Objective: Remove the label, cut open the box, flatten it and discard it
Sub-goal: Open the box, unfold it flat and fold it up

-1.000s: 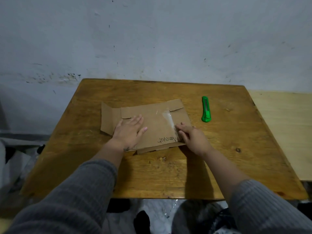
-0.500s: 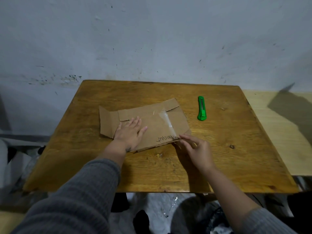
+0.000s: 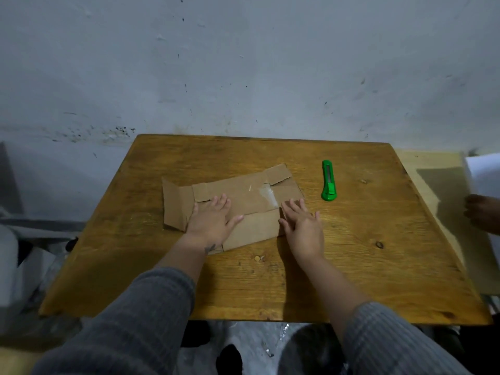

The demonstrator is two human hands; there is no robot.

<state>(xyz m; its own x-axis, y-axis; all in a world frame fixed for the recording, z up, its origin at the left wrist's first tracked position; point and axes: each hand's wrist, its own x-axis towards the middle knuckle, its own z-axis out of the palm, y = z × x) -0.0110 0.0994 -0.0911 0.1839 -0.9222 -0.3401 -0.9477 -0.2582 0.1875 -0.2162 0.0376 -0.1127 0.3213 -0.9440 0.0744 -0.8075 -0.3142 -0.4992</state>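
I've got the cardboard box (image 3: 243, 204) lying flat on the wooden table (image 3: 351, 266), roughly mid-table, a bit left of centre and toward the far half. It's opened out: a side flap sticks out at the left end w/ its edge slightly lifted, another flap at the far right corner, and a strip of clear tape (image 3: 267, 196) runs across the panel near the right end.

My left hand (image 3: 212, 221) lies palm down on the left-centre of the cardboard, fingers straight and spread a little, thumb out to the right, pressing flat. My right hand (image 3: 303, 226) is palm down at the right end, fingers straight and fanned apart; fingertips are on the cardboard, heel of the hand over the box's right edge and onto the table. Neither hand grips anything. Both sleeves are grey knit.

A green box cutter (image 3: 328, 184) lies on the table to the right of the box, apart from it, lengthwise pointing away from me. Can't tell if the blade is out.

At the far right edge, another person's hand (image 3: 481, 215) is near a white sheet (image 3: 484, 171) over a paler surface beside the table. Wall behind is grey-white, scuffed.
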